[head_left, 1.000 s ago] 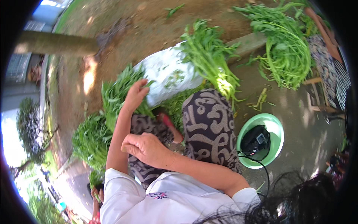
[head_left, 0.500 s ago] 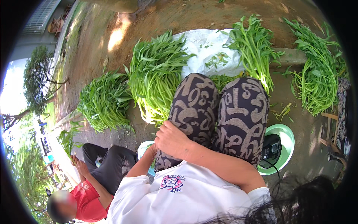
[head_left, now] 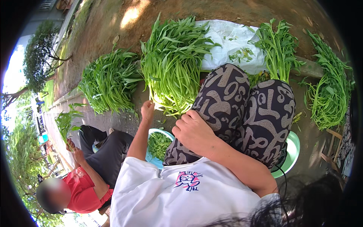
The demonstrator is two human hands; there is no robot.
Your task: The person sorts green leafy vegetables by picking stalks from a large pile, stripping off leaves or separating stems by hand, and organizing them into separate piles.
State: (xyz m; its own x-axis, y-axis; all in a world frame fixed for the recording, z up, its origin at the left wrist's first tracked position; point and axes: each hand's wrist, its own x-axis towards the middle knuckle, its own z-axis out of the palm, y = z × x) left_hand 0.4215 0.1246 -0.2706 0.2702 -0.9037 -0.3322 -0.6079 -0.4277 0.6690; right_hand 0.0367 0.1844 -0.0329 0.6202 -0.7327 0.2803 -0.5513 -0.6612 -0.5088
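Left hand [head_left: 147, 109] extended forward, fingers loosely curled, fingertips at the cut stem ends of the middle heap of greens [head_left: 172, 64] — touching or just short of them, cannot tell which; nothing clamped that can be made out. Right hand [head_left: 193, 130] laid on the left knee of the patterned trousers [head_left: 242, 109], fingers bent, holding nothing. Hands well apart. From the left: second person in a red shirt [head_left: 81, 191] seated low, one hand gripping a small sprig of greens [head_left: 66, 121]. Next, left heap of greens [head_left: 107, 81] on the bare ground, just beside the middle heap. Below the left forearm, a light blue basin [head_left: 155, 160] with trimmed greens inside. Behind the knees, a white plastic sheet [head_left: 230, 41] strewn with loose leaves. Further right, an upright bundle of greens [head_left: 278, 49] at the sheet's edge — then a long curved bundle [head_left: 331, 90] on the ground at far right. Green basin [head_left: 293, 153] partly hidden under the right leg.
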